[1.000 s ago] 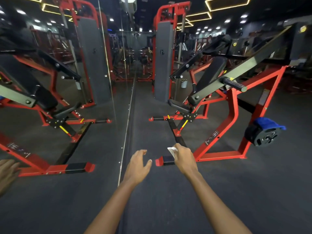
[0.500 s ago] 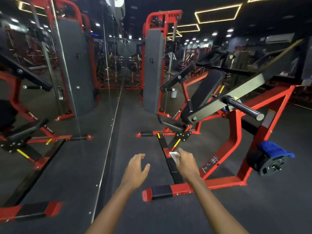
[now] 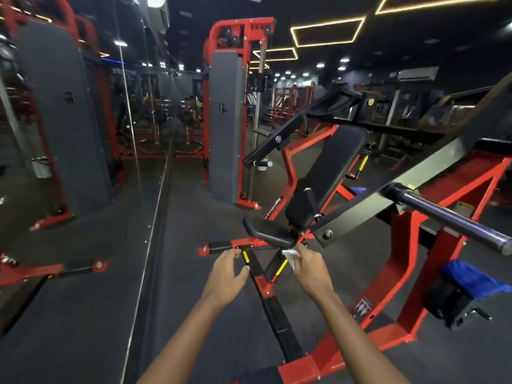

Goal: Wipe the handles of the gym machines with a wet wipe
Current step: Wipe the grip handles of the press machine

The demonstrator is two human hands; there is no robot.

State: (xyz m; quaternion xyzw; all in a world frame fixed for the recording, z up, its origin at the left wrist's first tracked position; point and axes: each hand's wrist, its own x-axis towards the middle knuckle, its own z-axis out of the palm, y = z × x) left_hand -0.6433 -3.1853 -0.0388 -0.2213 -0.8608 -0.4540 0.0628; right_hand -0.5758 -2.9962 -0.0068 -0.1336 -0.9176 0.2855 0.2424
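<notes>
A red and black press machine point(image 3: 399, 245) stands ahead and to my right, with a black seat point(image 3: 270, 231) and back pad point(image 3: 332, 167). Its black handle point(image 3: 309, 202) rises beside the seat, and a long dark bar point(image 3: 448, 217) juts toward me at the right. My right hand point(image 3: 311, 268) grips a crumpled white wet wipe point(image 3: 291, 256), held in the air just below the seat. My left hand point(image 3: 225, 277) is held out beside it with loosely bent fingers, holding nothing.
A mirror wall point(image 3: 69, 162) runs along the left. A tall grey weight-stack tower point(image 3: 225, 126) stands behind the seat. A blue cloth point(image 3: 471, 278) lies over a black weight plate point(image 3: 454, 303) at the right. The machine's floor rail point(image 3: 277, 317) runs between my arms.
I have walked closer to the machine; it fills more of the view. Both hands stay out in front, the right still gripping the wipe, now just below the seat.
</notes>
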